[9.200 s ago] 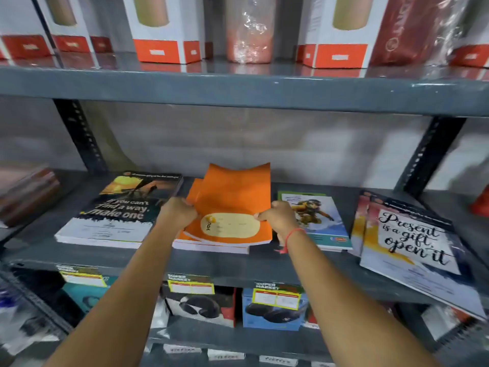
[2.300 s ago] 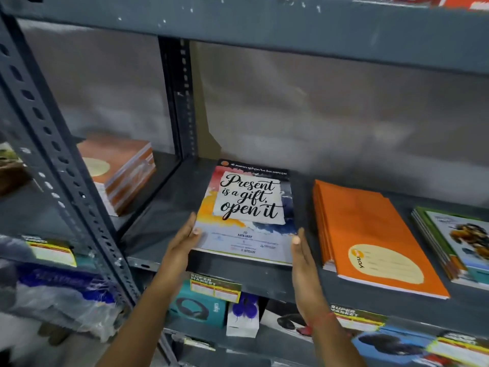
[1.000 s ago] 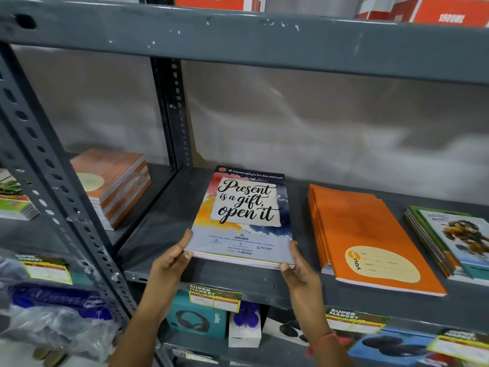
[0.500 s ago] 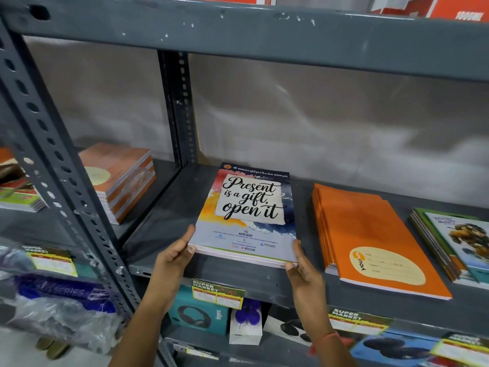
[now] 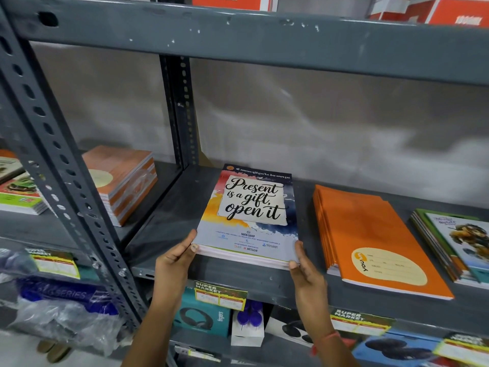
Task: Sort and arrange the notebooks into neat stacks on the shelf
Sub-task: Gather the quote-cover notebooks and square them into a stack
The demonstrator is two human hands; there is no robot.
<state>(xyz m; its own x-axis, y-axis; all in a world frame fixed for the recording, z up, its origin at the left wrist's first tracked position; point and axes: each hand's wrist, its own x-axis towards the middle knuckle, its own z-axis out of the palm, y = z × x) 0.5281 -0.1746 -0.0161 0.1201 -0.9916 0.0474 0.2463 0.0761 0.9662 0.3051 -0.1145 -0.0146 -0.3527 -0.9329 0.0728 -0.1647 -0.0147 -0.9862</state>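
1. One stack of "Present is a gift, open it" notebooks (image 5: 252,215) lies flat on the grey shelf (image 5: 169,221); how many notebooks are in it cannot be counted from the page edges
2. Two hands are on it. The left hand (image 5: 176,260) grips the near left corner, its thumb on the cover and its fingers curled under the lower edge
3. The right hand (image 5: 304,268) stands on edge against the near right corner, palm turned toward the stack, with its fingers (image 5: 299,250) straight and close together along the side and its thumb at the front edge
4. Both forearms rise from below the shelf lip; a red thread (image 5: 325,337) circles the right wrist
5. One stack of orange notebooks (image 5: 370,234) lies just beyond the right fingers, apart from the held stack
6. One stack of green-edged notebooks (image 5: 457,242) with an illustrated cover lies farther out on that same side
7. One wrapped stack of brown notebooks (image 5: 124,178) sits beyond the left fingers, past the upright post (image 5: 177,109), in the neighbouring bay
8. One more pile of notebooks (image 5: 18,192) lies farther out on that side, at the frame edge
9. Under the hands, one teal headphone box (image 5: 201,316) stands on the lower shelf, behind a yellow price label (image 5: 219,295)
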